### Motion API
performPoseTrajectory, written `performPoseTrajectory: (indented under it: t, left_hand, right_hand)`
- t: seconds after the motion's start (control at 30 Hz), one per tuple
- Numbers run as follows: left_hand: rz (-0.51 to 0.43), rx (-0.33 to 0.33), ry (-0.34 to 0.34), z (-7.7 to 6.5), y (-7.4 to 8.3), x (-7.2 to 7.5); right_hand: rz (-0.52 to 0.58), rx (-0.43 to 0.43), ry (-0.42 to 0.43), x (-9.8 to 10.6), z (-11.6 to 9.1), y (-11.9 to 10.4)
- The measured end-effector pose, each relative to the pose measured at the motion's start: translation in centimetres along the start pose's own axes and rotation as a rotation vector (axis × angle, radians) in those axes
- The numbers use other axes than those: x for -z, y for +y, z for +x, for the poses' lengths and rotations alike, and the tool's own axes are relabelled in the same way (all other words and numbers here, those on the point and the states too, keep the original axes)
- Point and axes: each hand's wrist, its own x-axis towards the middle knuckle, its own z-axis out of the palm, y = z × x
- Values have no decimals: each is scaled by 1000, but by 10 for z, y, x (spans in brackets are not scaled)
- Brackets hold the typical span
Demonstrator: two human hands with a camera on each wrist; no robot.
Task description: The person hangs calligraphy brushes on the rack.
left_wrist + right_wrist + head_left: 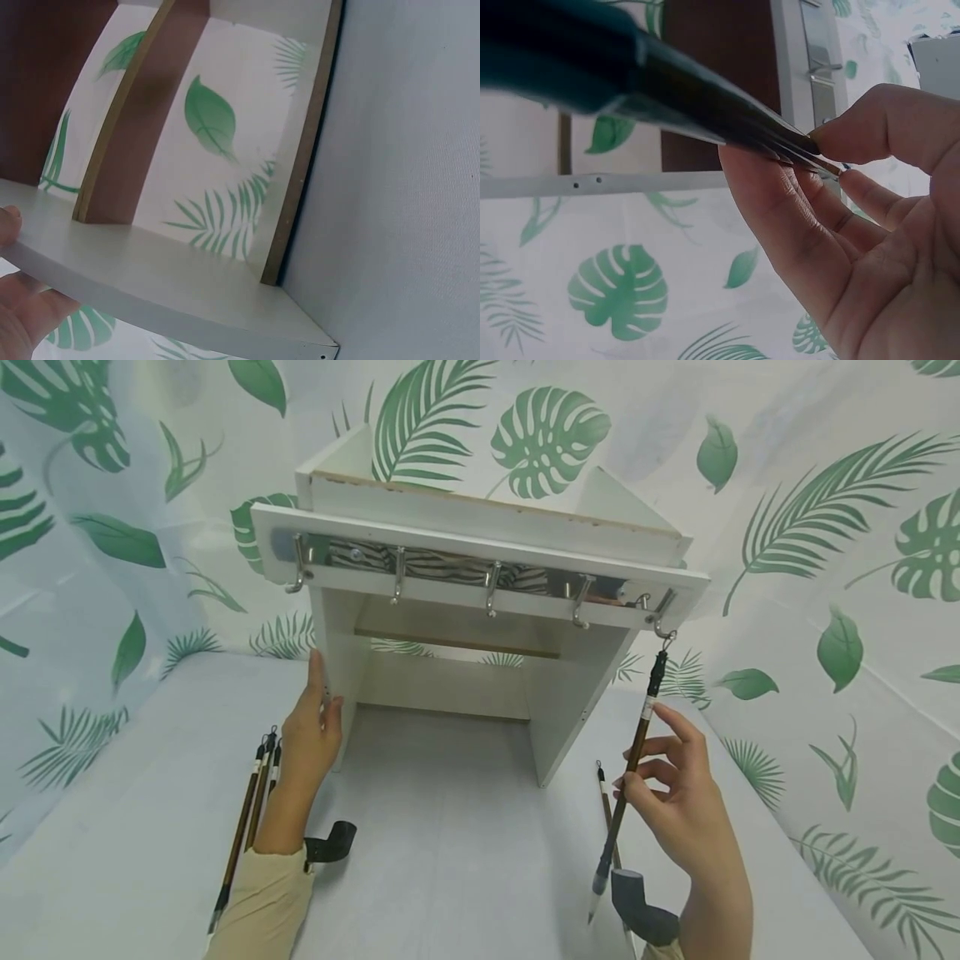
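My right hand [678, 785] pinches the brown handle of a calligraphy brush [636, 747] between thumb and fingers. The brush hangs at a slant, bristles down, with its top loop at the rightmost metal hook [663, 620] of the white rack. In the right wrist view, its dark shaft [705, 94] crosses in front of the fingers. My left hand [303, 739] grips the front edge of the rack's left side panel [337, 635]. The left wrist view has the thumb on one face of that panel [180, 281] and fingers on the other.
Several more hooks [492, 589] line the rack's front rail, which has a reflective strip. Several brushes [247, 802] lie on the table left of my left forearm. Another brush [604, 793] lies behind the held one. Leaf-print cloth [825, 568] surrounds the table.
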Motion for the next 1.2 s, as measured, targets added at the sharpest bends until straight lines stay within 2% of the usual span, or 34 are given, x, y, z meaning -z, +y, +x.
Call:
performPoseTrajectory:
  t: [0.57,1.03,1.2]
  left_hand:
    - [-13,17,-10,-1,1,0]
    - [-19,-37,29,-2,1,-1]
    - [-17,-41,29,-1,1,-1]
  right_hand:
    - [-20,-37,-29,-2,3,2]
    - [-19,-58,-42,-1,3,5]
    - [-18,-89,-54,-2,4,8]
